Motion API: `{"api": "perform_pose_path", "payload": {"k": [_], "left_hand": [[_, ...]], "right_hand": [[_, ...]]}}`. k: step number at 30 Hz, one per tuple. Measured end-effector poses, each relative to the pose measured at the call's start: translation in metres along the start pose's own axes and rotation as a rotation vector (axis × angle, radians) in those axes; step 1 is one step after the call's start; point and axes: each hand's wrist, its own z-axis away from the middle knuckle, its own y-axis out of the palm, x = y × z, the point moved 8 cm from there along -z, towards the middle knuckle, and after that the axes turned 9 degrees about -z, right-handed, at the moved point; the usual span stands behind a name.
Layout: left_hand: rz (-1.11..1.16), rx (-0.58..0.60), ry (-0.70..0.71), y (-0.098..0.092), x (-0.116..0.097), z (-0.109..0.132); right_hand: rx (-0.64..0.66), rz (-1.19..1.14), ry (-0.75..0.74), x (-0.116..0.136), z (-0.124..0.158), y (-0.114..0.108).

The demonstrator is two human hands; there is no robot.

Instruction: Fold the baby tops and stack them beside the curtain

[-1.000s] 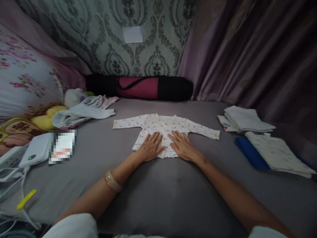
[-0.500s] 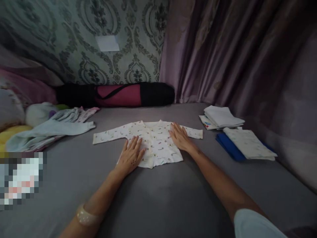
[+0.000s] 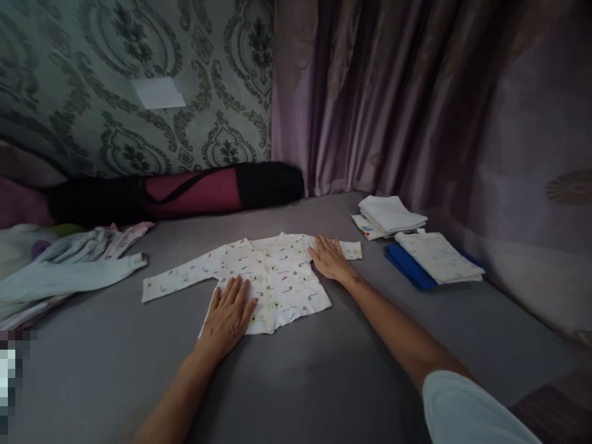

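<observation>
A small white baby shirt with coloured specks lies spread flat on the grey bed sheet, both long sleeves stretched out sideways. My left hand rests flat on the shirt's lower left corner, fingers stretched out. My right hand lies flat on the shirt's right shoulder where the sleeve begins, fingers extended. Neither hand holds anything.
Folded white cloths and a folded white garment on blue fabric lie at the right by the purple curtain. A heap of loose baby clothes lies at the left. A black and red rolled bag lies along the patterned wall.
My right hand slid outward from the shirt's middle to its right shoulder. My left hand moved down to the lower left corner. The view turned to the right.
</observation>
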Motion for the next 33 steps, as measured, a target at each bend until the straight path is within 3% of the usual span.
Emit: {"api": "perform_pose_path", "payload": {"k": [3,10,13,17,23,29,31,33], "left_hand": [[0.001,-0.013,-0.003,0.003,0.001,0.0],[0.033,-0.011,-0.012,0.005,0.003,0.0],[0.048,-0.002,-0.029,0.006,0.003,0.0],[0.101,0.018,-0.046,0.006,0.004,-0.002],[0.143,0.072,-0.04,0.006,0.003,-0.003],[0.189,0.147,-0.019,-0.005,0.007,-0.008],[0.193,0.114,-0.07,-0.011,0.026,-0.018],[0.161,0.104,-0.186,-0.013,0.06,-0.028]], "right_hand": [[-0.065,0.013,0.098,-0.015,0.007,-0.008],[-0.054,-0.056,0.17,-0.031,0.006,-0.004],[-0.072,-0.077,0.167,-0.041,0.006,-0.017],[-0.19,-0.022,0.226,-0.069,0.015,-0.037],[-0.172,0.0,0.301,-0.095,0.022,-0.028],[-0.121,0.122,0.315,-0.09,0.011,-0.036],[-0.153,0.154,0.257,-0.074,0.005,-0.038],[-0.147,0.144,0.14,-0.049,-0.001,-0.031]]}}
